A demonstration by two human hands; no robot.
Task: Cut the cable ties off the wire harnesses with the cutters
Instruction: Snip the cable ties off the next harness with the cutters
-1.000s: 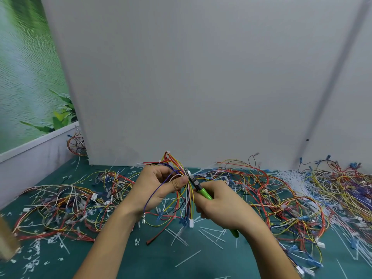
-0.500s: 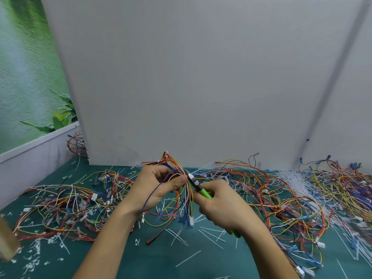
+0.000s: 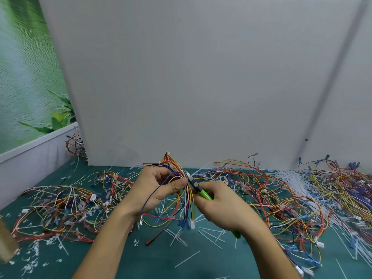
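Note:
My left hand [image 3: 159, 188] grips a wire harness [image 3: 182, 200] of red, yellow, blue and white wires, held upright above the green table, thumb pressed on the bundle. My right hand [image 3: 221, 204] holds the green-handled cutters [image 3: 198, 188]. Their dark jaws point up and left and touch the bundle right beside my left thumb. The cable tie at the jaws is too small to make out. The harness ends hang down with small white and blue connectors [image 3: 189, 223].
Tangled harnesses lie in a pile at the left [image 3: 66, 206] and a bigger pile at the right [image 3: 302, 194]. Cut white tie pieces [image 3: 209, 236] litter the green table [image 3: 141, 260]. A grey board [image 3: 201, 77] stands close behind. A brown object [image 3: 6, 242] sits at the left edge.
Both hands stay almost in place. The cutters' jaws have crept slightly closer into the bundle beside my left thumb.

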